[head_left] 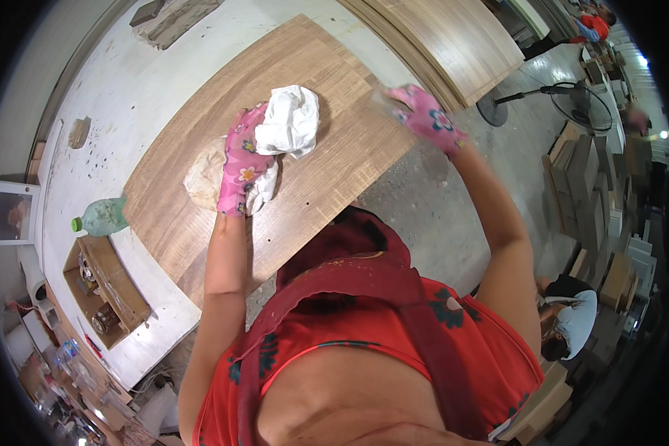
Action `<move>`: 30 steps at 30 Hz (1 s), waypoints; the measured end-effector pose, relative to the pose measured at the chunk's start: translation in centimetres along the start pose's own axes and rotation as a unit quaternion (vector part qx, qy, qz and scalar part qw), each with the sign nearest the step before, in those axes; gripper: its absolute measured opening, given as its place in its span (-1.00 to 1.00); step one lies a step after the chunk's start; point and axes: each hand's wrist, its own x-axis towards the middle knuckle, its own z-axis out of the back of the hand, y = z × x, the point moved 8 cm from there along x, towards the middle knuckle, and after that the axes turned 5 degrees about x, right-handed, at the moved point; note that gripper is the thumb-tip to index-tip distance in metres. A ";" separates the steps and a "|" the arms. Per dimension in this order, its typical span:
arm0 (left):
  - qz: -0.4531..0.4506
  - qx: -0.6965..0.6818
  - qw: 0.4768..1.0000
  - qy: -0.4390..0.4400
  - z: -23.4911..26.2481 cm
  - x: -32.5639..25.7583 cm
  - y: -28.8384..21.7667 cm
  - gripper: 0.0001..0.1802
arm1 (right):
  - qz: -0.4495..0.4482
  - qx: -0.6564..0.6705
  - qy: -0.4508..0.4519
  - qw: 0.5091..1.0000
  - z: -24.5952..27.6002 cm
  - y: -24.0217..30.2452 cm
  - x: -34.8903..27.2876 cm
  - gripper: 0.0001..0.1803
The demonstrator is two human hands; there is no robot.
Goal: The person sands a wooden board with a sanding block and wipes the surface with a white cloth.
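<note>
A wood-grain panel [305, 67] lies across the white worktable. My left hand [245, 160], in a pink flowered glove, is on the panel with its fingers closed on a crumpled white cloth [293, 119]. More white cloth shows beneath its palm, and a beige rag [202, 178] lies against its left side. My right hand [427, 119], in a matching glove, is at the panel's far right edge. Its fingers are bent round a pale, blurred piece that I cannot make out. Two small dark holes show in the panel near its front edge.
More wood-grain panels [453, 44] are stacked at the back right. A green bottle [102, 216] lies left of the panel, beside a cardboard box [111, 286] with rolls inside. A standing fan [576, 100] is on the right. Another person [572, 323] bends low at the lower right.
</note>
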 end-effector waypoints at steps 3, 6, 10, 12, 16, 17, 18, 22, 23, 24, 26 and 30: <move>-0.007 0.020 1.000 -0.007 -0.5 -0.5 1.5 -0.24 | -0.015 0.065 0.004 0.998 1.1 -0.4 -5.7 -0.63; -0.010 0.076 0.997 0.010 -0.6 -0.4 0.8 -0.30 | -0.064 0.085 0.070 0.992 2.2 -0.8 -10.8 -0.61; -0.014 0.017 1.000 -0.015 -0.8 -0.7 1.0 -0.33 | -0.083 0.044 -0.059 0.994 2.8 -1.0 -14.2 -0.58; -0.013 -0.004 1.000 -0.025 -0.5 -0.9 0.9 -0.33 | -0.100 0.080 -0.117 0.985 1.4 -0.3 -13.3 -0.57; 0.024 0.017 1.000 0.000 -0.5 -0.6 1.3 -0.34 | -0.060 -0.060 -0.108 0.991 -0.4 2.4 -9.3 -0.53; 0.010 0.047 0.999 -0.013 -0.3 -0.7 1.2 -0.33 | -0.054 -0.079 -0.091 0.991 -0.8 2.6 -8.0 -0.52; -0.002 0.085 0.996 0.003 -0.5 -0.3 0.7 -0.32 | -0.040 -0.095 -0.069 0.992 -1.1 2.3 -6.4 -0.51; -0.002 0.072 0.997 0.001 -0.3 -0.5 0.7 -0.30 | -0.035 0.079 -0.024 0.996 -4.8 -0.5 4.9 -0.53; 0.018 0.043 0.999 -0.001 0.1 -0.8 1.0 -0.29 | -0.019 -0.055 -0.010 0.998 -4.4 2.9 8.5 -0.54; 0.015 -0.001 1.000 -0.001 0.0 -0.6 0.7 -0.25 | 0.011 -0.048 -0.037 0.998 -4.8 3.0 11.5 -0.55; 0.008 -0.010 1.000 0.005 0.2 -0.5 -0.2 -0.22 | 0.034 -0.028 -0.053 0.998 -5.6 3.7 18.4 -0.56; 0.002 -0.005 1.000 -0.007 0.2 -0.2 -0.3 -0.23 | -0.003 -0.005 0.012 1.000 -6.5 3.6 25.5 -0.60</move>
